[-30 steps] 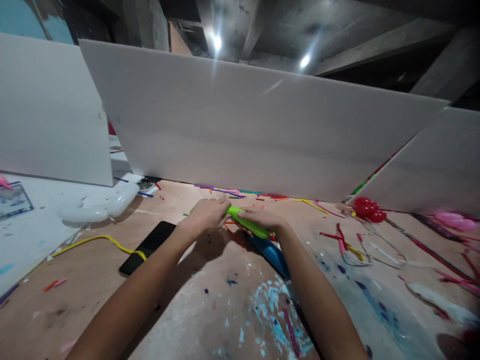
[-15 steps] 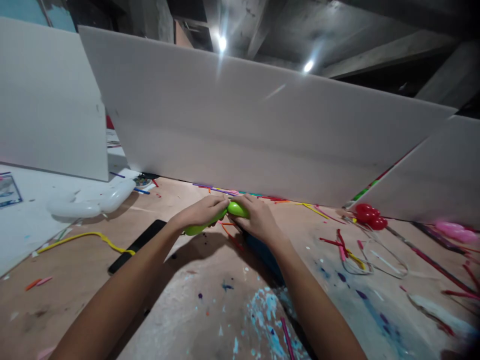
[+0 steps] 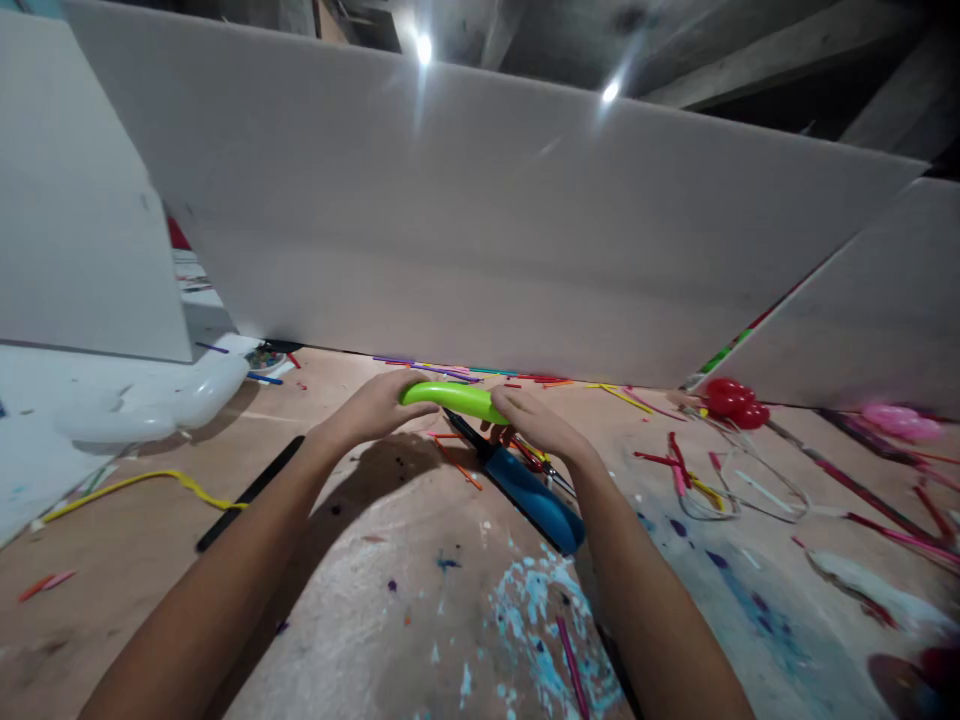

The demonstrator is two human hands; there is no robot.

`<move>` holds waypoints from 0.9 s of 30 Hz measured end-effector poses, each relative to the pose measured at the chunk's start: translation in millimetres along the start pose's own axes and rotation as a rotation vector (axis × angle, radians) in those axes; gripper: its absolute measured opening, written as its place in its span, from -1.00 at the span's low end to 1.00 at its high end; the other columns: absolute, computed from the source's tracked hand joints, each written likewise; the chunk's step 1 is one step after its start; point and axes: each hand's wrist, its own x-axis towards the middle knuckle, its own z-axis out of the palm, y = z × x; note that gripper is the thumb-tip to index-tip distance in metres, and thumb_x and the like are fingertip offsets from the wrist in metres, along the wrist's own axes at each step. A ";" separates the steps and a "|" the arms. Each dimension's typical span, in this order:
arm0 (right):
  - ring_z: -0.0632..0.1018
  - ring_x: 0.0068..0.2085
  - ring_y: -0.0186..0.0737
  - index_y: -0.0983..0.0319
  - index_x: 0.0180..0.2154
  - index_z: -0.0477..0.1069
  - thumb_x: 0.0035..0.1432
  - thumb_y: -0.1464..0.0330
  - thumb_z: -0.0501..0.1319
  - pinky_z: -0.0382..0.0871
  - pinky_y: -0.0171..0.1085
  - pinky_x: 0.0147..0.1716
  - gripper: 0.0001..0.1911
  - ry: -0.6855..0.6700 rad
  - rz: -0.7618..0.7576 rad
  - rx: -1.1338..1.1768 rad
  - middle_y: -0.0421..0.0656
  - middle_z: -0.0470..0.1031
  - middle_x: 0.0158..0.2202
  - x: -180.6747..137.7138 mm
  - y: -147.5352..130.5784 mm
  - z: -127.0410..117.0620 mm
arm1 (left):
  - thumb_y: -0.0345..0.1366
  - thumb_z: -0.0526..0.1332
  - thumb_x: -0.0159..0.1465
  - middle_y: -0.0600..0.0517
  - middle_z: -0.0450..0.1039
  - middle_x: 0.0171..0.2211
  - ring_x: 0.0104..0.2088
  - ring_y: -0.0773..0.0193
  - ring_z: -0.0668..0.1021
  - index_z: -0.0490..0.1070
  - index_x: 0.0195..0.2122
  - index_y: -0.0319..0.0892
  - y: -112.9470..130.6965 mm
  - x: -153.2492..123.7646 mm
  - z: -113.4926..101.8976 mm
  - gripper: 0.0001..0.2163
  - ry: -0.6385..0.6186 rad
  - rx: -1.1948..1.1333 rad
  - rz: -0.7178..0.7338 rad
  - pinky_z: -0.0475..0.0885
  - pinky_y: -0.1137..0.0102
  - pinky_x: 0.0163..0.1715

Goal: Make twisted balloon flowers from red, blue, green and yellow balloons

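Observation:
A lime-green modelling balloon [image 3: 457, 399], inflated and slightly curved, stretches between my two hands above the table. My left hand [image 3: 386, 408] is closed round its left end. At the other end, my right hand [image 3: 529, 418] grips it with thumb and fingers. Both tips of the balloon are hidden in the hands. Below my right hand lies a blue balloon pump [image 3: 531, 492] with a black nozzle pointing up and left. Scissors [image 3: 556, 477] lie partly behind the pump and my right wrist.
White boards [image 3: 480, 230] stand along the back. Uninflated balloons [image 3: 630, 398] lie at their foot. A white balloon [image 3: 202, 395] and a black phone [image 3: 251, 495] are at left; red balloons [image 3: 735, 402] and a pink balloon [image 3: 900, 420] are at right.
My hands have moved apart, exposing a longer stretch of the green balloon. The pump and scissors, mostly covered before, now show. The camera view has tilted down slightly.

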 end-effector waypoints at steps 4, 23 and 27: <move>0.32 -0.62 -0.40 0.20 -0.32 0.29 0.26 -0.01 -0.01 0.15 -0.41 -0.68 -0.59 0.121 0.049 0.113 -0.30 0.26 -0.57 6.0 -9.7 15.3 | -0.06 0.20 0.26 -0.09 0.44 0.06 -0.03 0.07 0.51 0.26 0.16 -0.09 22.0 -4.3 8.7 -0.52 0.017 0.223 0.017 0.38 0.28 -0.10; 0.42 -0.39 -0.36 0.22 -0.27 0.32 0.06 0.30 0.26 0.30 -0.37 -0.40 -0.80 0.218 -0.273 0.055 -0.24 0.38 -0.35 -8.7 -58.2 19.8 | -0.09 -0.03 0.37 0.03 0.42 -0.47 -0.50 0.35 0.44 0.41 -0.31 -0.25 58.0 -3.8 -1.6 -0.64 -0.114 -0.392 0.048 0.33 0.45 -0.46; 0.43 -0.35 -0.33 0.20 -0.17 0.34 0.06 0.38 0.26 0.31 -0.35 -0.35 -0.75 0.185 -0.361 -0.061 -0.22 0.42 -0.30 -15.8 -64.0 20.2 | 0.04 -0.03 0.33 0.05 0.35 -0.54 -0.59 0.36 0.42 0.32 -0.37 -0.24 55.5 -4.5 -2.3 -0.59 -0.281 -0.800 -0.116 0.33 0.45 -0.57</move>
